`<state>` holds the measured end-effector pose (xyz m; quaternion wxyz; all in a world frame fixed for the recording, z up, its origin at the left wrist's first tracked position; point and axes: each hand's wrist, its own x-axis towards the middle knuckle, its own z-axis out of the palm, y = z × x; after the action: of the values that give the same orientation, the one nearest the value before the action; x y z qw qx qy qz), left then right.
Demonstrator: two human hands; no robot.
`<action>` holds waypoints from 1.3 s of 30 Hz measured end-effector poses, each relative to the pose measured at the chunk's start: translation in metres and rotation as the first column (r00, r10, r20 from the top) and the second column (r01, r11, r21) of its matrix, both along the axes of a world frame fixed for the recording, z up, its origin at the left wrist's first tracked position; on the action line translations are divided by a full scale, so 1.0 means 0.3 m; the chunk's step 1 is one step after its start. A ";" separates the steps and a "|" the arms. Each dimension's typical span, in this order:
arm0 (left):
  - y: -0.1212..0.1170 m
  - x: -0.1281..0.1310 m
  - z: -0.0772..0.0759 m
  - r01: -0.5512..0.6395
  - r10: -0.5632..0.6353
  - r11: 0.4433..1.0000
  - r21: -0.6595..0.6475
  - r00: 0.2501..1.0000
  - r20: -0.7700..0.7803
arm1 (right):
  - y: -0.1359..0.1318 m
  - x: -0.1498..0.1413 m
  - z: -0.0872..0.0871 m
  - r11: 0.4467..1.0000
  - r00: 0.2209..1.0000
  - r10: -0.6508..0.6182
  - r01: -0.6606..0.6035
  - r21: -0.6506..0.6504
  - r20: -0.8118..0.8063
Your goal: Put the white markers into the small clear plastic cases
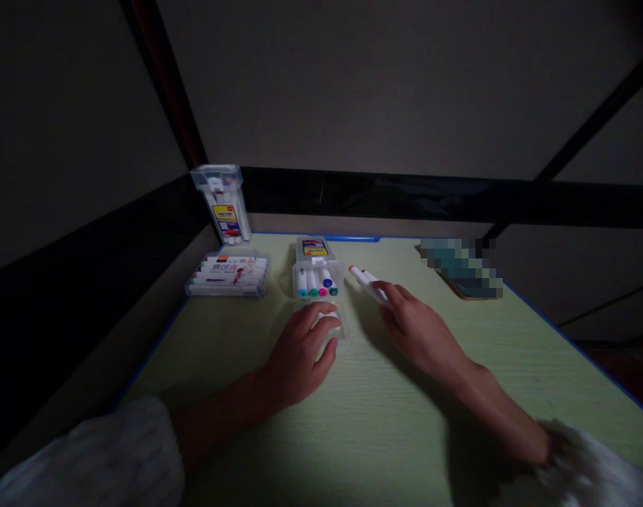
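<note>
In the head view, my right hand (413, 320) is closed around white markers (371, 283), at least two. One has an orange end, another a dark red one, and both point towards the back left. A clear plastic marker case (311, 262) lies on its side in the middle, its open end facing me. White markers with light blue, green, pink, teal and dark blue ends show inside it. My left hand (303, 352) rests just in front, fingers bent and apart over the case's clear lid (343, 327), touching it. The fingers hide part of that lid.
A second marker case (227, 208) stands upright at the back left corner. Before it lies a flat clear case of pens (229, 274). A phone-like slab (463, 271), partly pixelated, lies at the right. The pale green table (374, 436) has blue edges, with a wall behind.
</note>
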<state>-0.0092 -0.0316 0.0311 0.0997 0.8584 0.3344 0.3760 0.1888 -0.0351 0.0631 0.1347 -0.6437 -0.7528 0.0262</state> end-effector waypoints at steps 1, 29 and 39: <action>0.000 0.000 -0.001 -0.001 0.001 1.000 -0.002 1.000 0.000 | -0.001 -0.002 0.004 1.000 1.000 -0.012 0.013 0.013 -0.005; 0.002 0.001 -0.005 -0.003 0.002 1.000 0.025 1.000 0.023 | -0.014 -0.010 0.003 0.893 0.907 0.369 -0.285 0.349 -0.203; 0.003 0.003 -0.027 -0.049 0.046 0.998 0.044 0.997 0.068 | -0.020 -0.013 0.012 0.800 0.856 0.515 -0.461 0.383 -0.045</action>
<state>-0.0084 -0.0306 0.0231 0.0821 0.8391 0.3425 0.4145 0.1850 -0.0411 0.0667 0.2936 -0.3881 -0.8731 -0.0304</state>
